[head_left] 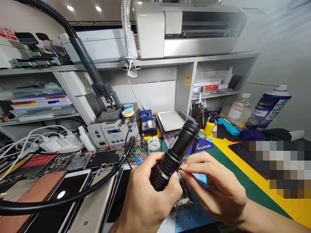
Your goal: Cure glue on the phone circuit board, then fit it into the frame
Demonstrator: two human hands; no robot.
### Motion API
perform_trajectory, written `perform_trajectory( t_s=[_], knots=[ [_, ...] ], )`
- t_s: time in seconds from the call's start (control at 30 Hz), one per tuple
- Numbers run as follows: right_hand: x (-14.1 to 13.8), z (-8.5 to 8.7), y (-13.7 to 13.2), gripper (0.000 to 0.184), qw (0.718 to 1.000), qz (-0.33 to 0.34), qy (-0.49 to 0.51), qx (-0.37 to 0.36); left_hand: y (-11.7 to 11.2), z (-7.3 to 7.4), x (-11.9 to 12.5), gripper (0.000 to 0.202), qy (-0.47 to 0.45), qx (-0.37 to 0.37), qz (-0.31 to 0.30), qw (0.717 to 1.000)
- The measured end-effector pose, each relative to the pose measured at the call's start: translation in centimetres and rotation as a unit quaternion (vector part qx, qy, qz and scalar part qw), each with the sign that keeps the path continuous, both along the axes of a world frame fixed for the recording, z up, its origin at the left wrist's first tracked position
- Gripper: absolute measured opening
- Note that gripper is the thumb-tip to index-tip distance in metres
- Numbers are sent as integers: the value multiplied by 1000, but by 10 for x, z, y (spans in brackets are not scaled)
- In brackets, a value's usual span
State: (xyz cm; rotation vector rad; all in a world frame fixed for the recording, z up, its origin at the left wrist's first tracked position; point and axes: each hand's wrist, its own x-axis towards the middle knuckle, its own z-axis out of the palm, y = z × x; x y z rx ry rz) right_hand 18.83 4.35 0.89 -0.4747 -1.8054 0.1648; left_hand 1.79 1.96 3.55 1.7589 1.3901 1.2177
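Observation:
A black flashlight point(175, 149) is tilted up to the right, wrapped in the fingers of my left hand point(149, 197). Against its side, my right hand point(213, 187) pinches with thumb and forefinger near the barrel. Whatever sits between those fingertips, if anything, is too small to make out. Below both hands a circuit board point(186, 197) lies on a blue mat, partly covered by my hands.
Several phones, among them a gold phone point(96, 204), lie at the left under a thick black cable point(97, 189). Behind stand a rework station point(113, 132), a solder spool point(154, 143) and a heating plate point(171, 121). A spray can point(268, 106) stands right.

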Motion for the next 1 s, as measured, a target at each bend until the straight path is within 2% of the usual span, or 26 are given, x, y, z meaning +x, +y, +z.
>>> perform_trajectory(
  t_s=[0.23, 0.5, 0.7, 0.83, 1.0],
  knots=[
    [-2, 1, -1, 34, 1000, 3, 20, -19, 0, 4, -2, 21, -29, -83, -53, 995],
    [-1, 3, 3, 20, 996, 37, 34, -69, 2, 5, -5, 19, -48, -110, -95, 988],
    [6, 4, -1, 23, 989, 66, 32, -126, 6, 6, -8, 27, -114, -161, -146, 969],
    [7, 7, -2, 9, 960, 98, 92, -244, 6, 7, -11, 31, -131, -172, -162, 963],
    [5, 8, 2, 14, 901, 159, 112, -388, 6, 9, -11, 27, -134, -177, -179, 958]
  ],
)
